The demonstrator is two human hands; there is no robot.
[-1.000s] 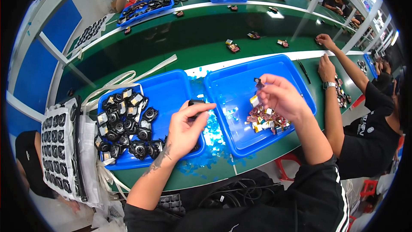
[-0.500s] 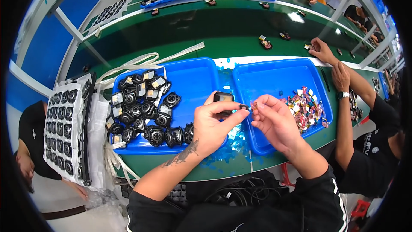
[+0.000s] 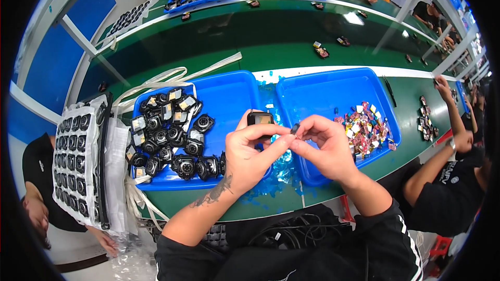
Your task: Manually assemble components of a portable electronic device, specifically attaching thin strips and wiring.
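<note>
My left hand (image 3: 247, 151) is closed round a black square watch case (image 3: 260, 118), gripped between thumb and fingers above the right edge of the left blue tray. My right hand (image 3: 325, 148) is pinched, its fingertips meeting the left thumb and forefinger. At that meeting point a small dark piece (image 3: 295, 128) shows; its exact kind is hidden by the fingers. Many similar black watch cases (image 3: 172, 130) lie piled in the left blue tray (image 3: 229, 93). A heap of small red, white and yellow components (image 3: 364, 130) fills part of the right blue tray (image 3: 312, 93).
Scraps of blue film (image 3: 284, 169) litter the green table between the trays. At left stands a white foam sheet of watch cases (image 3: 73, 151), with white straps (image 3: 151, 80) beside it. Black tweezers (image 3: 389, 91) lie right of the trays. Co-workers sit across and at right.
My right hand has moved left until its fingertips touch the left hand's. The co-worker's hands at right have drawn away from the belt edge. The whole view has shifted slightly.
</note>
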